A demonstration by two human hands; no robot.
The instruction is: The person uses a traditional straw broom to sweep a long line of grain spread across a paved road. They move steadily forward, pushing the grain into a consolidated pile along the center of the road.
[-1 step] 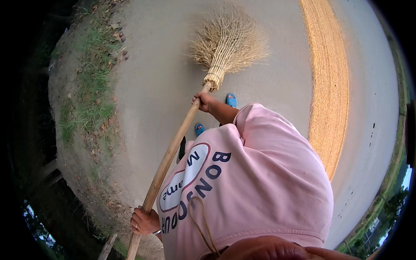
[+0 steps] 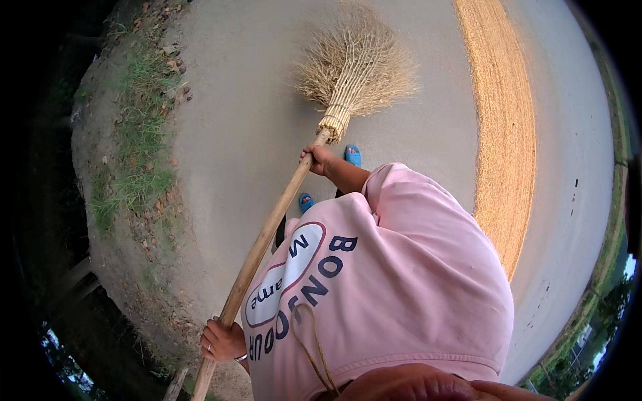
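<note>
Grey concrete road [image 2: 234, 134], strip of golden grain [image 2: 505, 134] off to the right, grass verge [image 2: 137, 134] left. Nothing changed vs the other frame, same stance. Broom [image 2: 267, 234] slants across body, straw head down on the concrete ahead. Right hand [image 2: 319, 159] wrapped round the pole near the head; left hand [image 2: 222, 339] clasps the low end by the hip

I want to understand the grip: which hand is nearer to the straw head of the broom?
Right. The right hand grips the handle just below the straw head; the left hand holds the handle's far lower end.
</note>
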